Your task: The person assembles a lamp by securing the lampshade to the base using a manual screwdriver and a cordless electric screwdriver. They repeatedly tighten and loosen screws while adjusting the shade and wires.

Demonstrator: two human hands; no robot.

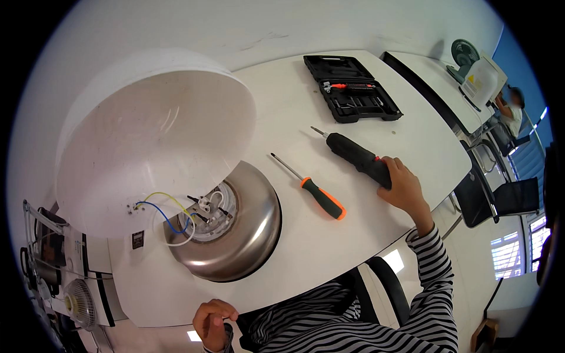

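My right hand (405,187) is wrapped round the rear of a black cordless screwdriver (359,157), its bit pointing to the far left over the table. Below the near table edge, my left hand (214,322) has its fingers curled in; whether anything small is in them is hidden. To the left, a rounded brushed-steel housing (253,229) lies with its open, wired side up. A large white bowl-shaped shell (159,129) stands tilted behind it. Blue, white and yellow-green wires (158,207) run between the two. Between housing and cordless screwdriver lies a green-and-orange screwdriver (321,197).
An open black tool case (353,97) with bits and a red-and-black tool sits at the far side of the white table (282,129). Black chairs (512,197) stand to the right. Beyond are another person (513,112) and a green fan (465,54). Another fan (79,303) is at left.
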